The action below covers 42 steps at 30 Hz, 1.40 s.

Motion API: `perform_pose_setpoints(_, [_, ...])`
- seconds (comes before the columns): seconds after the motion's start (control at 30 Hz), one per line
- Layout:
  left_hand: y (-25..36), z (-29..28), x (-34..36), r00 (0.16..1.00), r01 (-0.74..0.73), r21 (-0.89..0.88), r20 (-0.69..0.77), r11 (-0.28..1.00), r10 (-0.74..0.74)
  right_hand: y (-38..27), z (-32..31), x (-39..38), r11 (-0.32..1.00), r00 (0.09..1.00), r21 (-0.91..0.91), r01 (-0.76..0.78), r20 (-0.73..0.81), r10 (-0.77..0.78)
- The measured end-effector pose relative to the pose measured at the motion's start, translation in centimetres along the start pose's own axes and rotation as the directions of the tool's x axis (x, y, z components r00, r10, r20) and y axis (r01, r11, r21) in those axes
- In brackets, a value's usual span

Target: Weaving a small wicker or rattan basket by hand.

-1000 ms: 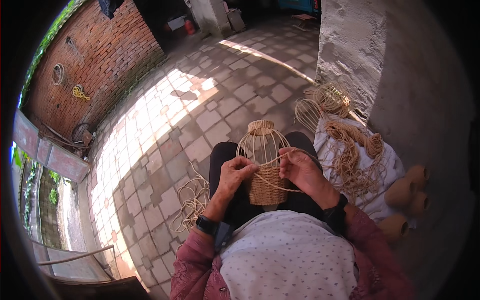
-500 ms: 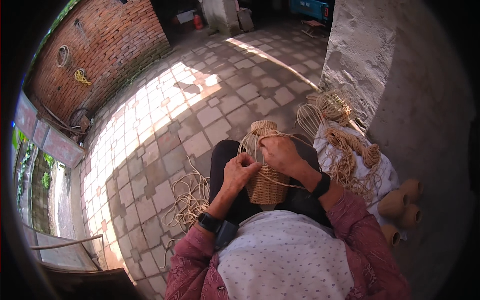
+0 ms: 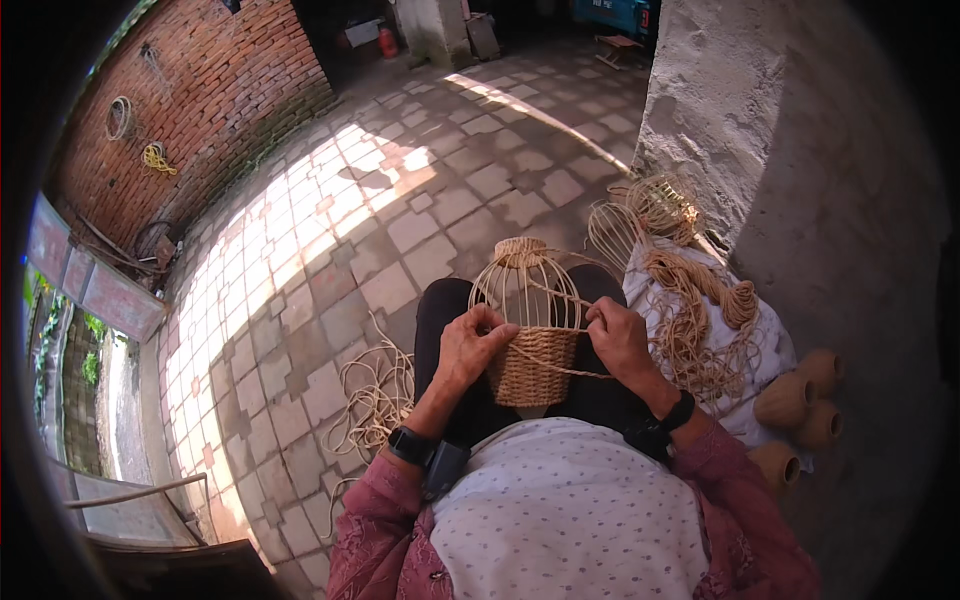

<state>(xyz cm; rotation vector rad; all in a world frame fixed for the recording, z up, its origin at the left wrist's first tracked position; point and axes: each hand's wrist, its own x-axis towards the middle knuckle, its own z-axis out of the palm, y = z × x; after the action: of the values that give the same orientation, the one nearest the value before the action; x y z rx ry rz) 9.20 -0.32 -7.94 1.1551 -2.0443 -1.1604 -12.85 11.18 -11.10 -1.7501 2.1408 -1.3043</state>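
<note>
Cord [image 3: 558, 292] pinched, our right hand [image 3: 620, 342] has swung to 3 o'clock, likely tightening the basket [image 3: 530, 386]. Our left hand [image 3: 470, 347] pinches its edge.

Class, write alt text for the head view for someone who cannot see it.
The left hand and right hand of a seated person flank a partly woven basket in the lap. Tangled cord lies on the paving to the left; brown pots lie to the right.

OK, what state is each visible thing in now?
Basket: lower part woven, ribs bare above.
Left hand: pinching at basket's woven edge.
Right hand: pinching a cord strand.
Left-side cord: loose, tangled.
White cloth: spread out.
Cord on cloth: part bundled, part loose.
Brown pots: grouped together.
Yellow rope: bundled, hanging.
</note>
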Motion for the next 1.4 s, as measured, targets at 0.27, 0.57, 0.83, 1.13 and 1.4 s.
perform_pose_setpoints(0.27, [3.4, 1.3, -0.7, 0.901, -0.403, 0.197, -0.084, 0.894, 0.425, 1.5, -3.2, 0.7, 0.728, 0.834, 0.411, -0.549, 0.320, 0.449])
perform_pose_setpoints(0.57, [3.1, 2.4, 0.7, 0.989, -0.129, 0.173, -0.045, 0.977, 0.138, -1.1, 0.0, 6.7, 0.619, 0.935, 0.703, -0.350, 0.305, 0.182])
perform_pose_setpoints(0.83, [0.5, 1.6, 0.5, 0.993, -0.083, -0.163, -0.094, 0.983, 0.068, -5.1, 3.4, 7.0, 0.971, 0.983, -0.168, 0.173, -0.031, -0.180])
perform_pose_setpoints(1.13, [-0.3, 0.5, 0.3, 0.987, -0.119, -0.099, -0.121, 0.988, 0.106, -3.8, 1.7, 5.0, 0.494, 0.845, 0.686, -0.535, 0.411, 0.343])
perform_pose_setpoints(1.4, [-0.6, 0.5, 0.2, 0.975, -0.178, -0.022, -0.140, 0.984, 0.173, 1.2, -2.7, 1.2, 0.536, 0.811, 0.609, -0.584, 0.469, 0.350])
